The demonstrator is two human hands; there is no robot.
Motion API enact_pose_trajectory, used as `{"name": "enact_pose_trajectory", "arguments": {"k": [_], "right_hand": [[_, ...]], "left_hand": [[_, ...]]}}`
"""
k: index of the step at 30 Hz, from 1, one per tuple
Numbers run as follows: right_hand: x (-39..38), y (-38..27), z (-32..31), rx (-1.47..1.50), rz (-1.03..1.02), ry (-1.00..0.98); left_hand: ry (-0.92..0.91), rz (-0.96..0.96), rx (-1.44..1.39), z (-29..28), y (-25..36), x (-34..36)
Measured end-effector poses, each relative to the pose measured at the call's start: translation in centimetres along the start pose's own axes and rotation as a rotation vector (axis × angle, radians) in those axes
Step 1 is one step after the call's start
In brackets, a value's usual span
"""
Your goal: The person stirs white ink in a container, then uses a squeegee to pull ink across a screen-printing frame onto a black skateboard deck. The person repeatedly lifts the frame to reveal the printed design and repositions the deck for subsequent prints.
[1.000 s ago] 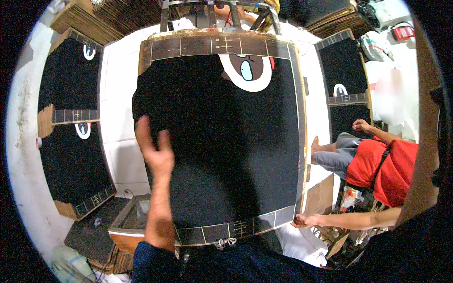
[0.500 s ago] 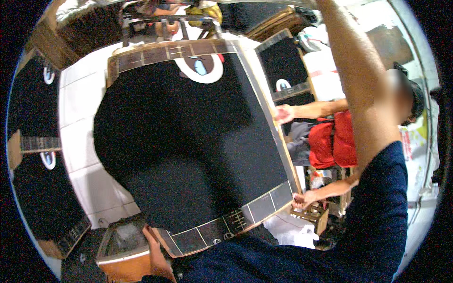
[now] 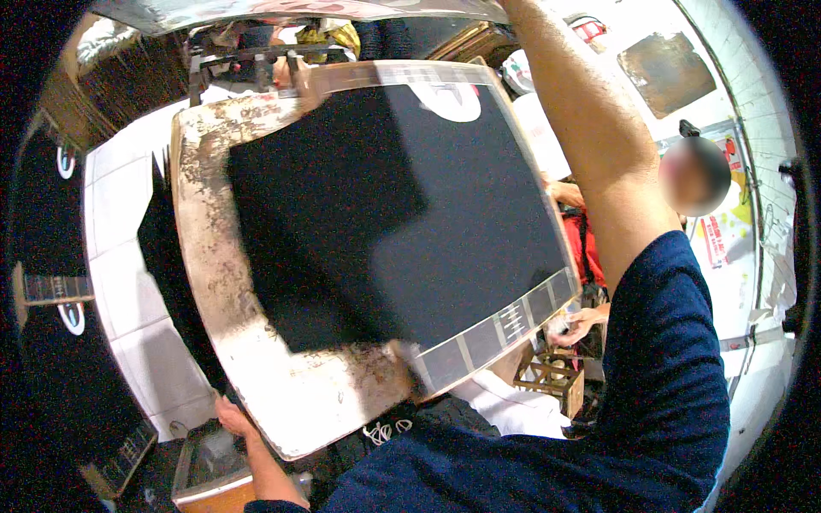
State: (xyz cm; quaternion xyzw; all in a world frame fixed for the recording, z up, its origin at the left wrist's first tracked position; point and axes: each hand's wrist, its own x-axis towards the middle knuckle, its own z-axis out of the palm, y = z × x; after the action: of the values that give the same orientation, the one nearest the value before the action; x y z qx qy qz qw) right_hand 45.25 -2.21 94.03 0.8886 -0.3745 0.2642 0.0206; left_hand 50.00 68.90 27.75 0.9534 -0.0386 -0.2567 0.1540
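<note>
A stained white board (image 3: 325,410) with wooden edges fills the middle. Across it lies a black sheet (image 3: 342,231), with grey tape-like strips (image 3: 479,338) at its top and bottom ends. A white oval print (image 3: 453,101) shows near its top right corner. Beside the board's left edge hangs a strip of black cloth (image 3: 175,274). My left hand (image 3: 235,419) is closed at that strip's lower end, close to the board's near left corner; its fingertips are partly hidden. My right arm (image 3: 590,111) stretches up past the top edge, so that hand is out of view.
A person in red at the right has one hand (image 3: 584,327) and another hand (image 3: 567,193) near the board's right edge. More black sheets with eye prints (image 3: 72,318) lie far left. An orange-sided box (image 3: 214,494) stands below my left hand; a wooden crate (image 3: 552,385) stands lower right.
The black sheet's left edge has shifted right, baring the stained board. My left hand has moved left and slightly up. My right arm has swung left. The other person's hands have moved right.
</note>
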Motion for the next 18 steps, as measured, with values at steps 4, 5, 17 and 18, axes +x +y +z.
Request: {"name": "enact_pose_trajectory", "arguments": {"k": [4,5,17,18], "right_hand": [[0.2,0.8,-0.3,0.152,-0.092,0.111],[0.2,1.0,-0.6,0.124,-0.035,0.057],[1.4,1.3,-2.6,0.044,-0.008,0.044],[1.4,1.1,-2.8,0.029,0.014,0.055]], "left_hand": [[0.427,0.007,-0.095,-6.9,3.5,1.8],[0.485,0.049,-0.114,-10.4,4.6,2.4],[0.929,0.055,0.044,-54.5,-0.5,-29.1],[0.994,0.037,-0.019,-57.5,-2.1,-33.9]]}}
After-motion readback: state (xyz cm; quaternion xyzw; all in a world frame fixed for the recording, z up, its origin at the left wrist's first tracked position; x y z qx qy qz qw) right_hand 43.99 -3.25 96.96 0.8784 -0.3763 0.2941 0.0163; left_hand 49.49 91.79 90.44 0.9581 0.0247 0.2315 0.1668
